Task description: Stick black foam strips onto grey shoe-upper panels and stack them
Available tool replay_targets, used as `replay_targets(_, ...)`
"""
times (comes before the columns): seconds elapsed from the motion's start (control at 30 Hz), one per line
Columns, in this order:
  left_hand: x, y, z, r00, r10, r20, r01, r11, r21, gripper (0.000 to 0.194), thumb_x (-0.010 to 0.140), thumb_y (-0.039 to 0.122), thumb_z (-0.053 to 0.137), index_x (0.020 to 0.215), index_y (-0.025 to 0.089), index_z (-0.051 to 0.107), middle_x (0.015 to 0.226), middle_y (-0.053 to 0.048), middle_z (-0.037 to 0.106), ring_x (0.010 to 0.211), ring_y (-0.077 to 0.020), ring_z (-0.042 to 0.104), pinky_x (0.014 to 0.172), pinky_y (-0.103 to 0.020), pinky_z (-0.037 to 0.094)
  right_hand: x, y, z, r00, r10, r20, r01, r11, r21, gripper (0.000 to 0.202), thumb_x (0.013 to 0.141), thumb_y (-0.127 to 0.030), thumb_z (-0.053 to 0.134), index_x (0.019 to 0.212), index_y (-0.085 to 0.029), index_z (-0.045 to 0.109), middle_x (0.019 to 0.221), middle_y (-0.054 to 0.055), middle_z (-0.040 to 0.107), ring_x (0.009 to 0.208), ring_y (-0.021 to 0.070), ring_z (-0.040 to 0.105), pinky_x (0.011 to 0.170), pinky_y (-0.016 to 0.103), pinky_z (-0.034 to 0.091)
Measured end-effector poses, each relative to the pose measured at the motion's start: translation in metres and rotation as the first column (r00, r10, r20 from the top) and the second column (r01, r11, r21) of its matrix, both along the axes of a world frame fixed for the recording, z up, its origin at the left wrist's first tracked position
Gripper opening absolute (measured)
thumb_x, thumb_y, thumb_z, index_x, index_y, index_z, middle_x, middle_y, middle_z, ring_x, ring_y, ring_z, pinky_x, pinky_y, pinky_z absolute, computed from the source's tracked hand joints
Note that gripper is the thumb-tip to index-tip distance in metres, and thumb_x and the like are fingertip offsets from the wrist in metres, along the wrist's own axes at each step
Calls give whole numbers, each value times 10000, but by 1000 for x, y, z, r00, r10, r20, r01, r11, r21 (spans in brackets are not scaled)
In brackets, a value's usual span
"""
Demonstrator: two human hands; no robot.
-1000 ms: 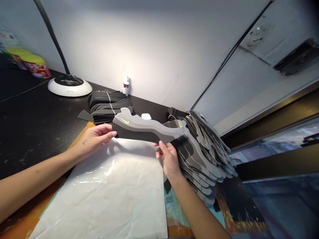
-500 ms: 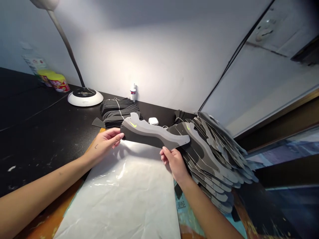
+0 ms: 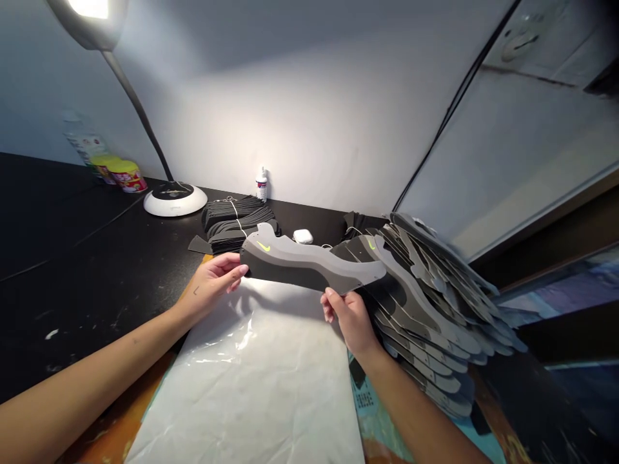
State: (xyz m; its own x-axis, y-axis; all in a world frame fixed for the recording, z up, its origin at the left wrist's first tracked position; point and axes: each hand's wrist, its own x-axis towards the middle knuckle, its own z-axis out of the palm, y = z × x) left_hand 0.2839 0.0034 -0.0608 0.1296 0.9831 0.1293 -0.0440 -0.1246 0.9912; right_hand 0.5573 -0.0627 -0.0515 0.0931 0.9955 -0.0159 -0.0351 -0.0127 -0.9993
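Observation:
A shoe upper panel (image 3: 300,263) in layered greys, with a small yellow-green swoosh near its left end, is held up above a white plastic-covered sheet (image 3: 271,361). My left hand (image 3: 220,278) pinches its left end between thumb and fingers. Along the lower edge toward the right, my right hand (image 3: 349,316) grips it the same way. Just beyond my right hand lies a large fanned pile of similar panels (image 3: 435,309), and one near its left side shows the same swoosh. Behind the held panel sits a tied bundle of dark pieces (image 3: 232,222).
A desk lamp with a white base (image 3: 175,200) stands at the back left, near yellow-lidded tubs (image 3: 126,175) and a clear bottle (image 3: 83,138). Against the wall are a small white bottle (image 3: 262,185) and a white case (image 3: 303,236). A black cable (image 3: 435,138) runs down the wall.
The view has shifted slightly, so everything sits a little further right and lower, and more of the lamp head shows. Both hands keep the same hold on the panel.

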Motion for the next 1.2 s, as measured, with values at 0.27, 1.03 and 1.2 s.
replay_targets(0.27,-1,-3,3,999,-9,-31,9,1000,14,298,798,427,786,946,204,656,636,42,524,557,-94,468,539,-206,369,2,-6,1,995,82,-63,-78,995,63,366,822,-484,629,677,-162,725,628,39,610,553,127,487,551,269,413)
replay_targets(1.03,1,-3,3,999,-17,-36,17,1000,17,330,793,462,774,939,205,627,643,40,525,538,-99,461,530,-221,356,-1,-4,3,996,32,-84,-32,999,5,355,742,-482,691,593,-160,674,678,60,654,495,96,440,496,262,363)
replay_targets(1.2,-1,-3,1,999,-41,1,41,999,-3,301,824,446,756,936,204,614,592,53,509,525,-94,449,529,-208,341,-4,-3,7,997,-25,-74,24,1000,-20,348,709,-458,685,540,-157,651,614,46,619,480,92,434,481,253,348)
